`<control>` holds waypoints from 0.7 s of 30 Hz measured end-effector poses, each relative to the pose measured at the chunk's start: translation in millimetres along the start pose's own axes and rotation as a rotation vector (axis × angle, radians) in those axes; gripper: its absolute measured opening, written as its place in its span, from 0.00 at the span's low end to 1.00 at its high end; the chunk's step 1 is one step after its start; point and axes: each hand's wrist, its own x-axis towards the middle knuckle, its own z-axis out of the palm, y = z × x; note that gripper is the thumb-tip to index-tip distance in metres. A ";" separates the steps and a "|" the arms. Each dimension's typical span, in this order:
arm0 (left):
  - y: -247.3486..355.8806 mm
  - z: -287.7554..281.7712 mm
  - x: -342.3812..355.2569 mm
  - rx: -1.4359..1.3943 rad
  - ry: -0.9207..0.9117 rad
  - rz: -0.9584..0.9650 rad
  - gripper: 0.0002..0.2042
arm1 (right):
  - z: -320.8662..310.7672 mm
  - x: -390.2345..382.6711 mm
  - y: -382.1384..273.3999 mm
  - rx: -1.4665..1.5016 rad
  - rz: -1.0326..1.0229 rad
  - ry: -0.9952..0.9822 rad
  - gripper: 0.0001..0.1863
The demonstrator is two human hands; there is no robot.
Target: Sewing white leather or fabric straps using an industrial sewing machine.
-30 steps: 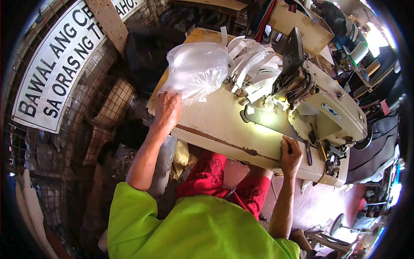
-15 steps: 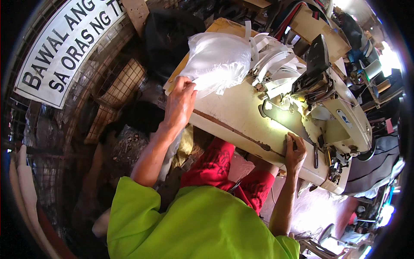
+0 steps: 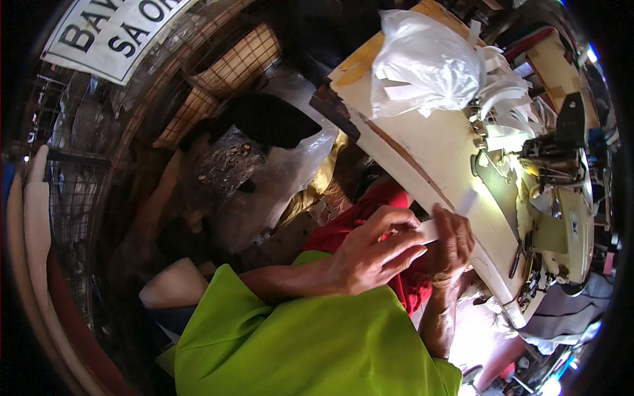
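Over my lap, by the front edge of the sewing table, my two hands are close together. A short white strip runs between them. My right hand is closed around the strip, and a pale, blurred end of it sticks out beyond the fingers. My left hand pinches the strip's near end, its other fingers curled loosely. On the table, a white plastic bag lies at the far left, with a pile of white strips against its right side. The sewing machine stands to the right, its lamp lighting the needle area.
The worn table top has a chipped front edge. A dark pointed tool lies near the machine. At left are a wire mesh screen, a sign board and a clear bag of scraps. A cardboard box stands far right.
My left hand has left the plastic bag and come down right to my right hand. A white strip now shows between the hands. The view has shifted, moving the table rightward in the picture.
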 end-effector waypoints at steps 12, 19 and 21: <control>-321.3 -177.1 -145.9 0.982 -0.150 -0.789 0.12 | -35.1 -89.0 154.0 -0.412 0.707 0.204 0.13; -395.8 -252.9 -191.7 0.871 -0.133 -0.982 0.18 | -39.1 -116.1 169.8 -0.355 0.763 0.121 0.14; -397.5 -248.5 -195.1 0.937 -0.142 -0.825 0.18 | -45.1 -118.4 166.7 -0.830 0.476 -0.052 0.24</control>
